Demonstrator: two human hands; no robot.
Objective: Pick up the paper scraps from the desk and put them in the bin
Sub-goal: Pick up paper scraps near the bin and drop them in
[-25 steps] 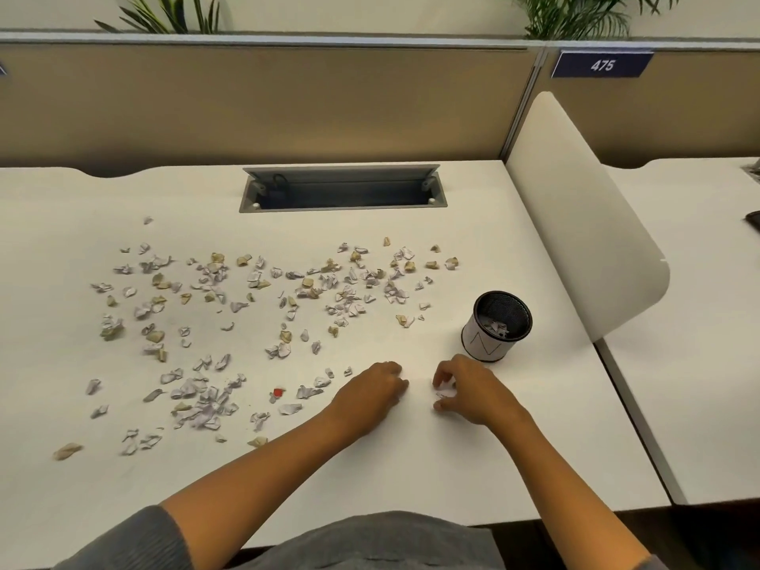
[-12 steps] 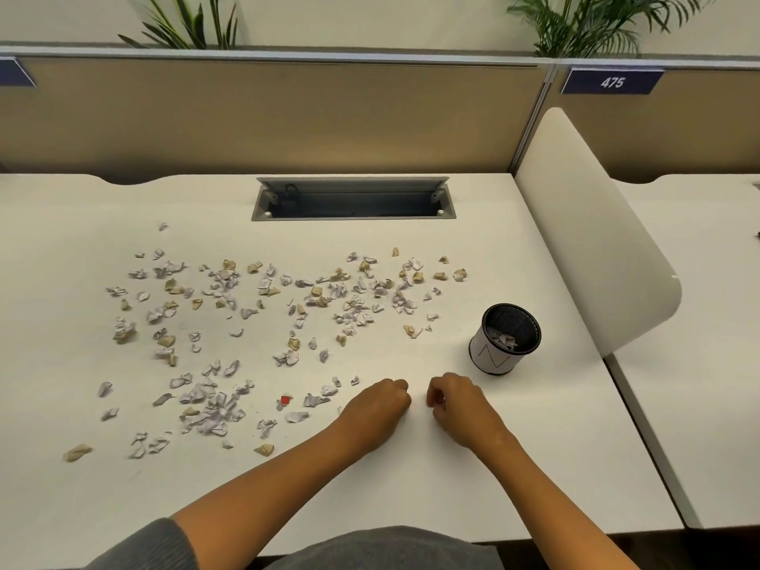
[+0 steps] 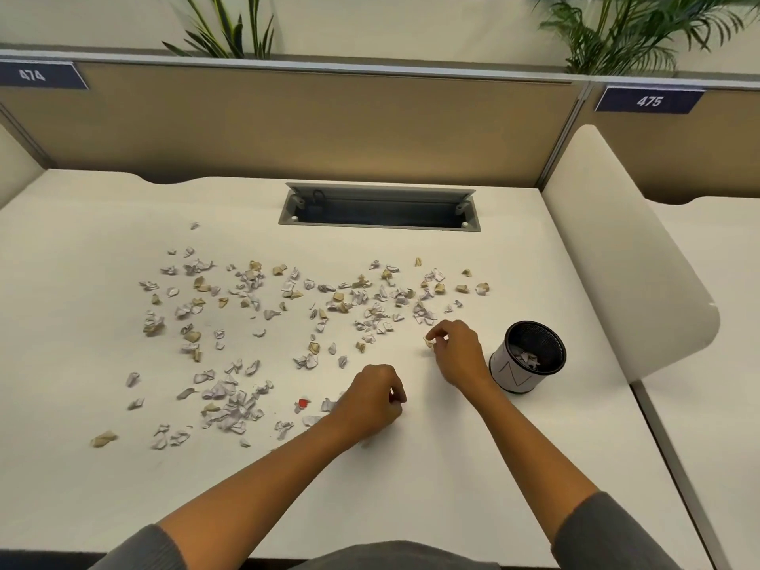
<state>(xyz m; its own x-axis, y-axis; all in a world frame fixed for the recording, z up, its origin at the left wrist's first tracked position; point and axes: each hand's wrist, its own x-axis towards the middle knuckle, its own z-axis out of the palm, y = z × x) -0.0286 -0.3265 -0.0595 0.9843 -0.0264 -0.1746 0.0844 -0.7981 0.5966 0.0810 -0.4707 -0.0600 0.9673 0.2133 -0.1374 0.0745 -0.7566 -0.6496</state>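
Right hand [image 3: 458, 355] pinches a tan crumpled paper scrap [image 3: 429, 342] at frame centre-right, beside the black mesh bin [image 3: 530, 357]; left hand [image 3: 370, 399] is curled on the white surface [image 3: 432, 466], contents unclear.

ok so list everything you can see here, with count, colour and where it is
paper scraps: dozens, white and tan, scattered over the desk's left and middle
red scrap: one, red, by the left hand
bin: one, black mesh with white wrap, right of the hands, scraps inside
desk: one, white
cable slot: one, grey, desk rear
number signs: two, navy, on the partition
plants: two, green, behind the partition
left hand: curled on the desk
right hand: fingers pinch a tan scrap
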